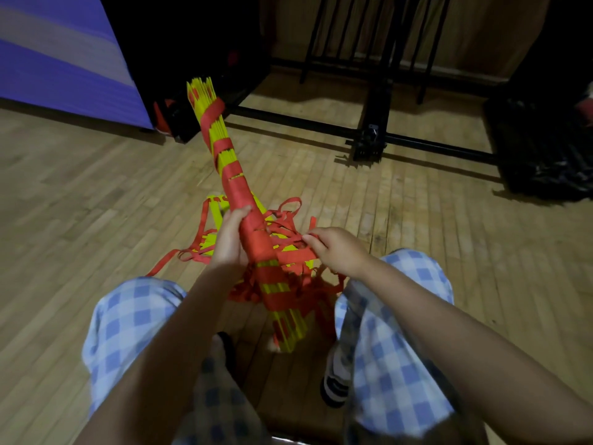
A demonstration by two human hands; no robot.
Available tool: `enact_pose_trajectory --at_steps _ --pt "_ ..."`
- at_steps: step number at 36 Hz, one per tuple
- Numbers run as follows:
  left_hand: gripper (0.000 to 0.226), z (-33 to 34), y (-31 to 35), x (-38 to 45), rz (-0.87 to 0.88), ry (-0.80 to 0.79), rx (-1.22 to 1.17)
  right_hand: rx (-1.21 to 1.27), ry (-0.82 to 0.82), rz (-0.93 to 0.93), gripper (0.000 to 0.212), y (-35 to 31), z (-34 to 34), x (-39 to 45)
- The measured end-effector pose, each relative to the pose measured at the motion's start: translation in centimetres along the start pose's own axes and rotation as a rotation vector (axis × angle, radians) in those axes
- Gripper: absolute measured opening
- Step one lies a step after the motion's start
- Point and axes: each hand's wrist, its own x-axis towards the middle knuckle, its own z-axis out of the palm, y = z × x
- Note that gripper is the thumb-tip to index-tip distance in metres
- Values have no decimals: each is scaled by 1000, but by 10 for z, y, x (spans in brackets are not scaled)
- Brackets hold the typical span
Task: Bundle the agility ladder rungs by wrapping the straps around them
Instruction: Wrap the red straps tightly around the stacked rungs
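The bundle of yellow rungs (224,149) is a long, flat stack held slanting up and away from the person, its far end fanned slightly, its near end pointing down between the knees. Red straps (239,191) spiral around it: spaced bands near the far end, a solid red sleeve through the middle, more bands lower down. Loose strap loops (288,207) spill in a tangle around the near part and trail onto the wooden floor (96,194). The left hand (229,239) grips the wrapped middle, fingers curled around it. The right hand (337,248) pinches loose straps just beside the bundle. Checked trousers (128,319) frame it, with a black metal frame (372,133) beyond.
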Motion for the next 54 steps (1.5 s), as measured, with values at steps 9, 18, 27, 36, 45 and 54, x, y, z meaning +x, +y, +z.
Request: enact_pose_trajectory --at_steps 9,18,27,36,45,54 --pt "12 0 8 -17 91 -34 43 -38 -31 -84 28 1 -7 -11" --pt "17 -1 0 -25 375 73 489 -263 119 -248 20 1 -8 -25" --pt "19 -7 13 -18 466 148 590 -430 59 26 22 26 -33 -17" --pt "26 -23 34 1 442 326 488 62 -40 410 18 84 -104 -10" --pt "56 -20 38 -4 271 292 320 910 54 389 26 63 -118 -15" --pt "24 -11 29 -11 121 113 235 403 -315 315 54 -14 -7 9"
